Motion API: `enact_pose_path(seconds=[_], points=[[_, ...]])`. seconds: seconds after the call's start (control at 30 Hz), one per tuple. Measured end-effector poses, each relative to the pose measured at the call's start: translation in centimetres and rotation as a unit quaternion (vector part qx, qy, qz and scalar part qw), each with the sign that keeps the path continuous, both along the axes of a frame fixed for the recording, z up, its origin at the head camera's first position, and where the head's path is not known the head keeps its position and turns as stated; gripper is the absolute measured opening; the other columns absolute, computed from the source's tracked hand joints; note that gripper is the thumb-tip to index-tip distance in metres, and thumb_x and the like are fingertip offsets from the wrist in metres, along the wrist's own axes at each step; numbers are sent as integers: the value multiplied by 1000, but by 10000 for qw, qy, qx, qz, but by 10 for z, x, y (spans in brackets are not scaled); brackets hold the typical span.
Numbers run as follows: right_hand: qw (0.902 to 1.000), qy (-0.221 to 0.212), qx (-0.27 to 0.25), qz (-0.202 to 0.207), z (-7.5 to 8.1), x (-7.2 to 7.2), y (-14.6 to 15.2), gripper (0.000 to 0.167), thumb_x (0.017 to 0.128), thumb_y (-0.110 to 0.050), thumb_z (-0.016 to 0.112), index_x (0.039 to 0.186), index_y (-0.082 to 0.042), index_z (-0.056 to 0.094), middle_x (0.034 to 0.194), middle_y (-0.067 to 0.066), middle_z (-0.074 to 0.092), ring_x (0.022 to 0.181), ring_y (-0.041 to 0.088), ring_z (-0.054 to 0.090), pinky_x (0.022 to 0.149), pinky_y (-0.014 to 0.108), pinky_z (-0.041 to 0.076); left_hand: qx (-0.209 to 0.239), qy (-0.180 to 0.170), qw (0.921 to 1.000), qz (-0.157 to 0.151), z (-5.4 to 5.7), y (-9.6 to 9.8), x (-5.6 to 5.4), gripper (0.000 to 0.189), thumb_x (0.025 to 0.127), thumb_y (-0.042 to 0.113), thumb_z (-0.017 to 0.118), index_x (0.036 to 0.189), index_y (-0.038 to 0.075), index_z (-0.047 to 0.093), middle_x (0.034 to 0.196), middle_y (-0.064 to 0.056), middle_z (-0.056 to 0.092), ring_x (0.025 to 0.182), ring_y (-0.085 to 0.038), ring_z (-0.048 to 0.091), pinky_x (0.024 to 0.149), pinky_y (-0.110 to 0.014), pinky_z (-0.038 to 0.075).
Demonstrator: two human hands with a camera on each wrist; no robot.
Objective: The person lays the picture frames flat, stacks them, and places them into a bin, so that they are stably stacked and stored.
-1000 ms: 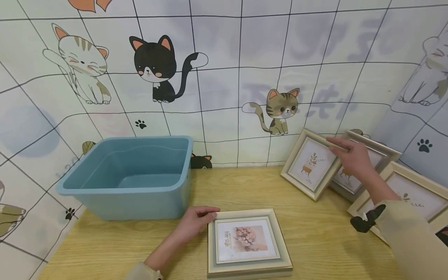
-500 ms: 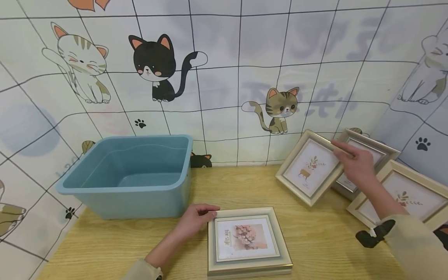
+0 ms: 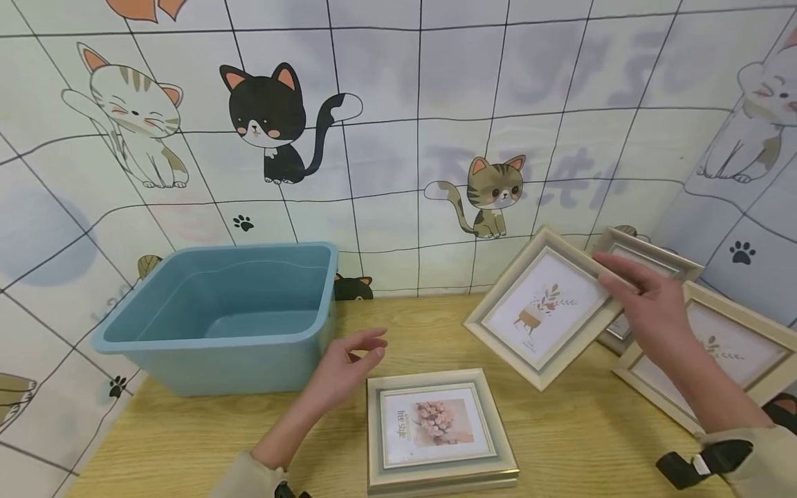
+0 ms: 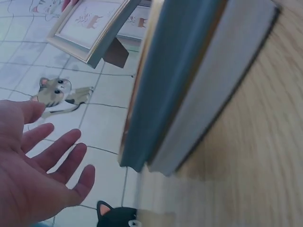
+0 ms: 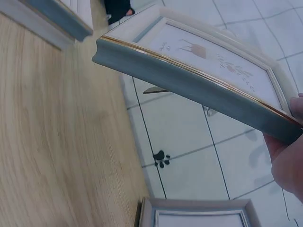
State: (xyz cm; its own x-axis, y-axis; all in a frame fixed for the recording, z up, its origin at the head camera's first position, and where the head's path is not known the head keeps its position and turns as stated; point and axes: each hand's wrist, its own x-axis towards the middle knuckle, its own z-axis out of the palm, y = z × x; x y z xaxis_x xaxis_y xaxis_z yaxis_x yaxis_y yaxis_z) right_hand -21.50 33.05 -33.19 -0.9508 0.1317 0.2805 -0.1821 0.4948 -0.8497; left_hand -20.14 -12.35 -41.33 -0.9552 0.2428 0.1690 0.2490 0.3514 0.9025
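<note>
My right hand (image 3: 654,304) grips a cream picture frame (image 3: 540,308) by its upper right corner. This picture frame is tilted and shows a plant in a brown pot; in the left wrist view its back stand (image 4: 116,53) sticks out behind. My left hand (image 3: 344,366) is off to the left, fingers loosely spread and holding nothing, above and beside two stacked picture frames (image 3: 438,425). The top one has a pink flower print. In the left wrist view the edges of the stack (image 4: 189,85) stand just beyond my left hand's fingers (image 4: 64,151).
A blue plastic bin (image 3: 214,363) stands on the wooden table (image 3: 560,449) at the back left, with nothing visible inside. At the right, a silvery picture frame (image 3: 685,265) leans near the wall, and another cream picture frame (image 3: 762,318) stands partly behind my right forearm.
My right hand has drawn the cream picture frame left and toward me, away from the silvery one. My left hand has lifted off the stack's corner.
</note>
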Motion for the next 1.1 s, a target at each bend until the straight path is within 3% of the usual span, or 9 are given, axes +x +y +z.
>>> enact_pose_path(seconds=[0.13,0.23,0.4,0.53,0.7,0.83,1.1], points=[[9993,178,-299,120,0,9,-13,42,104,-28,62,146,-26,60,135,-24,54,95,-7,55,63,12,43,265,398,9977,-474,14,9,0,44,101,15,67,145,11,60,131,-7,68,123,-25,60,98,-47,46],[9949,250,-865,461,0,14,-26,40,104,-22,64,143,-23,63,132,-22,56,98,-8,60,72,11,50,378,718,9930,-861,25,18,1,49,100,12,67,148,11,55,142,-6,62,133,-25,53,106,-53,42],[9730,141,-2009,1129,0,21,-51,35,102,-13,66,137,-18,68,125,-10,60,93,2,69,74,22,57,582,1265,9823,-1252,42,35,2,53,99,5,67,150,5,52,151,-7,53,139,-24,48,111,-49,40],[9639,113,-2242,1431,-4,29,-75,33,103,-8,64,135,-16,69,123,-6,62,92,8,70,74,27,59,821,1449,9748,-1483,49,44,6,55,98,0,66,151,2,49,153,-10,50,141,-26,45,110,-50,41],[9628,41,-2186,1590,-12,39,-103,33,103,-7,63,135,-11,67,123,-3,64,93,14,71,74,32,60,650,1044,9724,-1981,56,47,11,69,101,8,65,162,16,33,162,-3,37,144,-23,41,109,-46,43],[9542,-45,-2416,1762,-17,46,-122,31,103,-5,62,133,-11,69,120,0,65,95,17,71,76,35,60,610,569,9686,-2340,58,46,14,77,104,16,63,165,31,20,167,3,24,136,-21,48,104,-37,47],[9386,-77,-2859,1929,-23,50,-134,30,102,-1,61,128,-12,72,117,4,67,93,19,72,75,36,60,778,321,9683,-2350,55,43,17,74,107,15,57,165,36,16,162,-2,32,123,-23,55,93,-36,54]])
